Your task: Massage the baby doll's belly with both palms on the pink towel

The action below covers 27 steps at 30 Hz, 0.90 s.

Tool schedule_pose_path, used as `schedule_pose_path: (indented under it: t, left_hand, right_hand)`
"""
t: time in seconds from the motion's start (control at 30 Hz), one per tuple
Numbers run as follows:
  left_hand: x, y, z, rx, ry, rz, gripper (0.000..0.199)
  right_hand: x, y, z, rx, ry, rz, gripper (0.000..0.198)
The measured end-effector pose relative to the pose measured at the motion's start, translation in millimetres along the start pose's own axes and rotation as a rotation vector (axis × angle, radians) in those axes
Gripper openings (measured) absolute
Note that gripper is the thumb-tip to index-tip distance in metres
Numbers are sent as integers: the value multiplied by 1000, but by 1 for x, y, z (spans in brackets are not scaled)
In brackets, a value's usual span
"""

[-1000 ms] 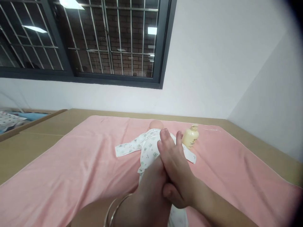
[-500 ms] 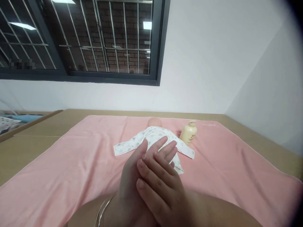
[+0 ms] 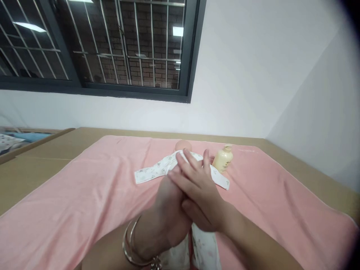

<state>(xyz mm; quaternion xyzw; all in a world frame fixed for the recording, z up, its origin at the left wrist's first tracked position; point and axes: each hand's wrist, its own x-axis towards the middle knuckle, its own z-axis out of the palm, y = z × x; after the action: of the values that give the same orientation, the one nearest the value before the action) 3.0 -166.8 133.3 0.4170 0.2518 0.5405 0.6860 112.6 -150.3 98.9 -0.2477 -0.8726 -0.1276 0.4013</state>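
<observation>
The cloth (image 3: 112,187) is pink, the clothes (image 3: 152,174) white with small scattered prints, the bottle (image 3: 223,159) pale yellow with dark lettering, the wall (image 3: 247,67) white.

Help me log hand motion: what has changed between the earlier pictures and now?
Since the last earlier picture, the right hand has moved forward over the left hand, its fingers now pointing more forward and less sideways across it. They stayed in contact, and the bottle and patterned garment stayed put on the pink cloth.

doll (image 3: 183,145) in white printed clothing (image 3: 204,249), laid flat, sleeves (image 3: 150,173) outspread. bottle (image 3: 223,159), pale yellow, standing beside one sleeve.
</observation>
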Motion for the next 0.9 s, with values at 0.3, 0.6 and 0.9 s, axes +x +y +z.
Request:
schedule_pose_path:
  t: [0.3,0.6,0.9]
  left_hand:
    - [136,-53,-83,259,238,442,45]
    - [166,-116,-136,945,401,523,42]
    - [162,-124,-142,998,420,531,46]
  right_hand:
    - [-28,121,96,121,-42,491,41]
    - [-51,159,115,97,-263,705,47]
    - [-35,121,119,-10,-398,494,49]
